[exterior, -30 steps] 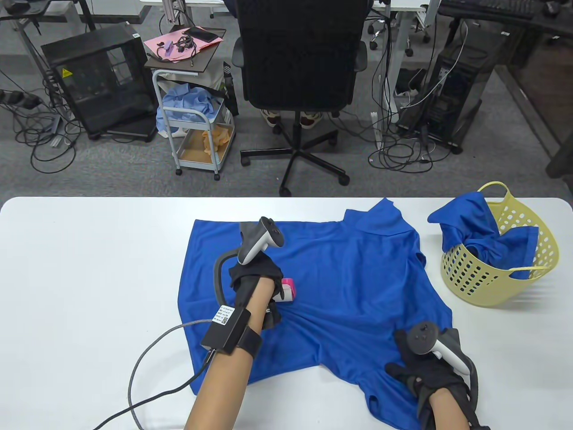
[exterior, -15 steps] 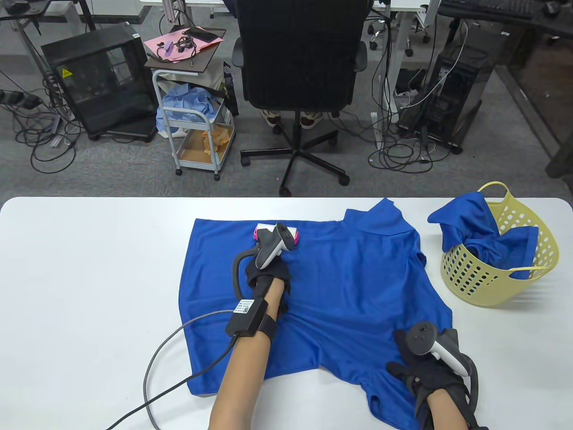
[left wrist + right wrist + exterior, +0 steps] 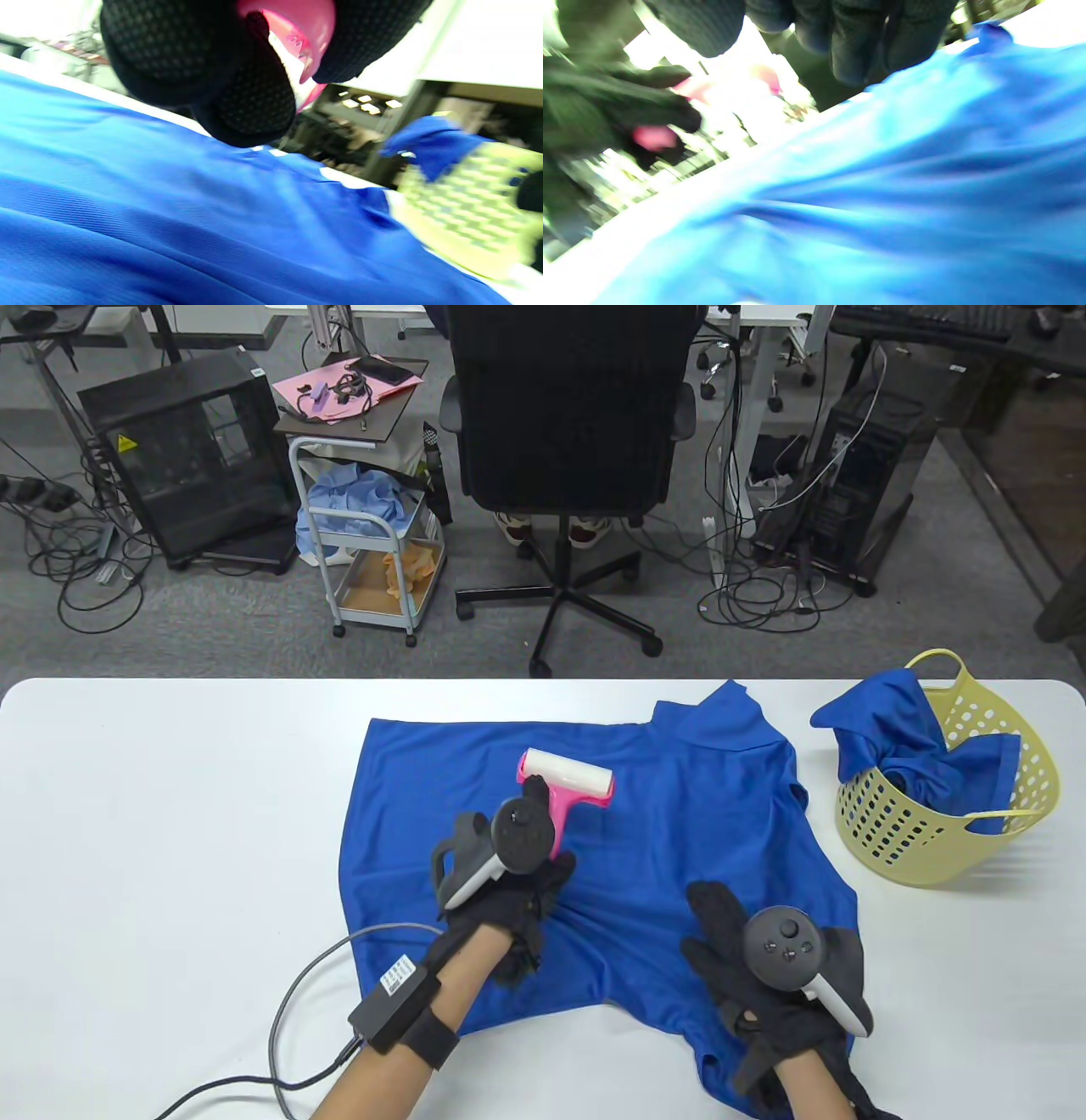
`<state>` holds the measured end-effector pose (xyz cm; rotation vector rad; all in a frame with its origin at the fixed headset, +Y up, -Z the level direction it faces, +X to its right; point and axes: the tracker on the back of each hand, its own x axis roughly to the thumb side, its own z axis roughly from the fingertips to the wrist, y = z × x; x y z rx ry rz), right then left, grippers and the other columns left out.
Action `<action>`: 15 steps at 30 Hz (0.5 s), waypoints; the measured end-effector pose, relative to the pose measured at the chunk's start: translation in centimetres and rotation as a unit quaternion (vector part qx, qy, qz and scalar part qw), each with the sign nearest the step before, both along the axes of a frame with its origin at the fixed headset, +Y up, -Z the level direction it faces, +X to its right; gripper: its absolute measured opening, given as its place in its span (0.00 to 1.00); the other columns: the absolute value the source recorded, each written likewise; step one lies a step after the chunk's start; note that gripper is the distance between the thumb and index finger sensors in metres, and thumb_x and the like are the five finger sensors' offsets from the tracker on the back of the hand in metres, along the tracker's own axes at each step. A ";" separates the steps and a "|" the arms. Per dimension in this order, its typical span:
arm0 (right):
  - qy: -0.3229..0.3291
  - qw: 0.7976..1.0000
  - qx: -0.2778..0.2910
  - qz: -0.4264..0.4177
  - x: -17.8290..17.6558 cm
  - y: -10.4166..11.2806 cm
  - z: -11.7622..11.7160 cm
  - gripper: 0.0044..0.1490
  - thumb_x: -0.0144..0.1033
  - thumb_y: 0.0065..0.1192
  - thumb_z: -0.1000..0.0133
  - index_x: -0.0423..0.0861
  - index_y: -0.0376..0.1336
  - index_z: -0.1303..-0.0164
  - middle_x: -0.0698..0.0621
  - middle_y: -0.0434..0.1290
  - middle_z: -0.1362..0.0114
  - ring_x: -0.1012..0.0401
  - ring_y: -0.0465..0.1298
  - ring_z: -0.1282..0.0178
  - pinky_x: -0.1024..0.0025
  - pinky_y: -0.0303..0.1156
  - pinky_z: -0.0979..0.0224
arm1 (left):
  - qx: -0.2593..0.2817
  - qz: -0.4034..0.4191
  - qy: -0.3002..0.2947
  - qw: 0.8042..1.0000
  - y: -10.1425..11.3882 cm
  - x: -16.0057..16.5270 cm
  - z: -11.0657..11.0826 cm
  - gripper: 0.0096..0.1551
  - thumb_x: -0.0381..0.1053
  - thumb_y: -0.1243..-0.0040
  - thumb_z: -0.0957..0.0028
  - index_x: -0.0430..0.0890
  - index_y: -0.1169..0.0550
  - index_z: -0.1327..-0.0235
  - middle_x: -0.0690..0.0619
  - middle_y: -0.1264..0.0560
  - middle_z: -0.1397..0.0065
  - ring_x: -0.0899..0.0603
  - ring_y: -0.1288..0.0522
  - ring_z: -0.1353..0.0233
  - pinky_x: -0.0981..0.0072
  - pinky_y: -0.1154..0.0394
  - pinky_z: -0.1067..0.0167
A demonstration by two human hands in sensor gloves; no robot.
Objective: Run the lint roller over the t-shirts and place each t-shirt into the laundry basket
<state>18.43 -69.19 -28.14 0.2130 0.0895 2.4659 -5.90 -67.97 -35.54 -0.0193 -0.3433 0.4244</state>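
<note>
Your left hand (image 3: 501,899) has its fingers curled round the pink plastic handle of the pink-and-white lint roller (image 3: 564,789). The left wrist view confirms it: gloved fingers (image 3: 250,106) wrap the pink handle at the top of frame. The roller's white sticky drum sits across the upper middle of the spread-out blue polyester t-shirt (image 3: 662,831); cannot tell if it touches the fabric or sits just above it.

Your right hand (image 3: 764,984) is over the shirt's lower right part, near the bottom hem, with its fingers straight and spread and nothing held. Cannot tell from the table view whether the palm presses the cloth. The right wrist view is blurred; it shows only dark fingertips (image 3: 857,42) above blue fabric.

The shirt lies flat on the white rectangular table (image 3: 170,831), collar toward the far right, wrinkles bunched between your two hands. The yellow perforated plastic laundry basket (image 3: 959,823) stands on the table's right side, just beside the shirt and apart from it. A second blue t-shirt (image 3: 899,738) is crumpled inside it, spilling over the rim.

A grey cable (image 3: 288,1035) runs from your left wrist unit across the table to the bottom edge. Beyond the table stands a black office chair (image 3: 568,415).
</note>
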 end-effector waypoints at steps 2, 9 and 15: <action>0.002 0.996 -0.017 -0.092 -1.8 0.8 -0.1 0.40 0.52 0.49 0.40 0.51 0.44 0.20 0.46 0.61 0.16 0.51 0.73 0.25 0.51 0.71 0.26 | 0.039 0.014 -0.029 0.999 0.4 1.1 2.8 0.58 0.55 0.34 0.45 0.31 0.56 0.24 0.43 0.27 0.37 0.55 0.10 0.58 0.73 0.12 0.63; 0.030 0.976 -0.068 -0.205 -4.5 0.8 0.4 0.51 0.47 0.57 0.40 0.37 0.34 0.22 0.35 0.57 0.19 0.48 0.73 0.29 0.49 0.73 0.31 | 0.031 0.089 -0.164 0.982 0.0 1.7 7.5 0.59 0.60 0.37 0.46 0.32 0.56 0.23 0.33 0.33 0.30 0.49 0.12 0.46 0.65 0.14 0.51; 0.016 0.985 -0.053 -0.164 -6.1 0.8 0.5 0.49 0.40 0.61 0.40 0.43 0.37 0.21 0.41 0.60 0.21 0.54 0.76 0.37 0.60 0.80 0.41 | -0.034 0.115 -0.237 0.964 -0.6 -0.8 7.7 0.49 0.54 0.44 0.40 0.44 0.58 0.20 0.38 0.40 0.26 0.48 0.17 0.35 0.53 0.21 0.39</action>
